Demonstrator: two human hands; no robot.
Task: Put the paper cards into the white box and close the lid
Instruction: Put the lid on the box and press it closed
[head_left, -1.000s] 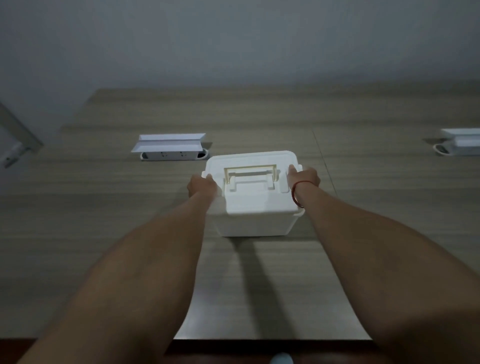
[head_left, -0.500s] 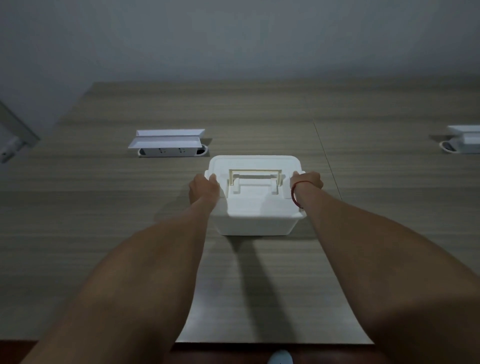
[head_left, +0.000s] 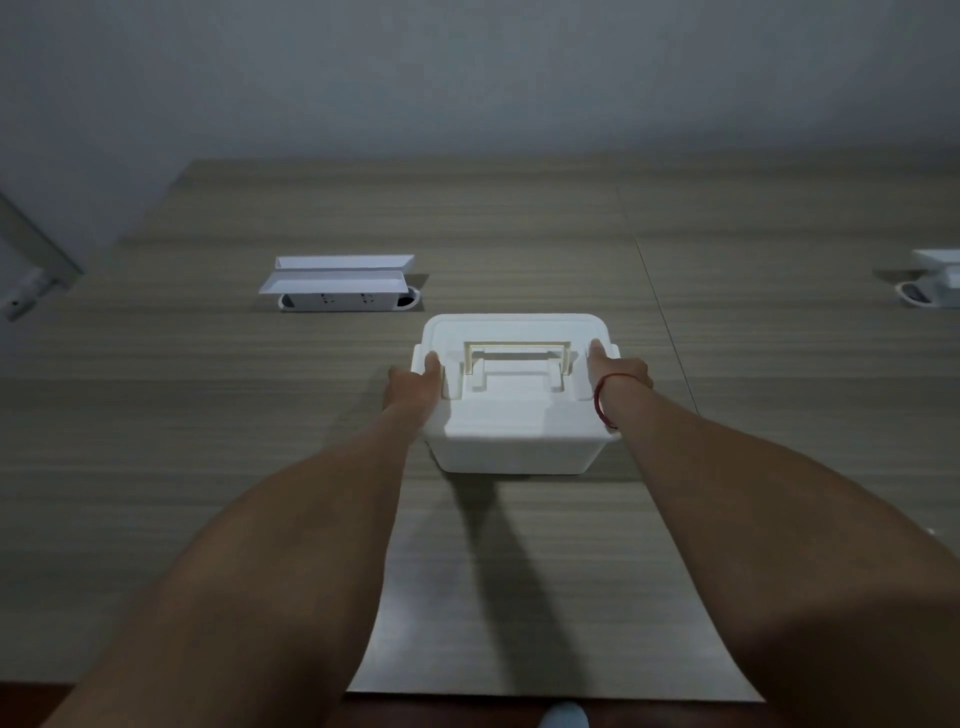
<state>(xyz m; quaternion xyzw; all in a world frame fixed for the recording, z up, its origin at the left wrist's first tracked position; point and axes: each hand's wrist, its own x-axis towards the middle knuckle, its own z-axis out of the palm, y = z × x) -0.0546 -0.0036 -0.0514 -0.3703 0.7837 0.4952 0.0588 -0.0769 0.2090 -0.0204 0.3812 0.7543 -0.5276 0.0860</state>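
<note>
Between the two hands, the white box (head_left: 511, 415) is sitting on the wooden table (head_left: 208, 415) with its lid (head_left: 519, 332) lying flat across the top and the handle (head_left: 519, 353) folded down. No paper cards are showing anywhere, so they are presumably inside already, and the step in hand looks to be pressing the lid home.

To do that well, both sides should be getting even downward pressure at once, close to the lid's edges, so neither side is riding up while the other seats; the box should be staying square on the table, not sliding away from the person.

The left hand (head_left: 413, 384) is cupping the box's left flank, thumb lying on the lid's left edge and the other fingers wrapping down the far side, partly hidden. The right hand (head_left: 621, 371), with a red band (head_left: 600, 402) round its wrist, is mirroring it on the right flank, thumb pressing on the lid's right edge. Both hands are half-curled around the box, neither spread flat nor fisted. Whether the side latches are fully caught is not possible to tell.

Beyond the left hand, a white power socket unit (head_left: 340, 291) is standing open on the table, well apart from the box.
</note>
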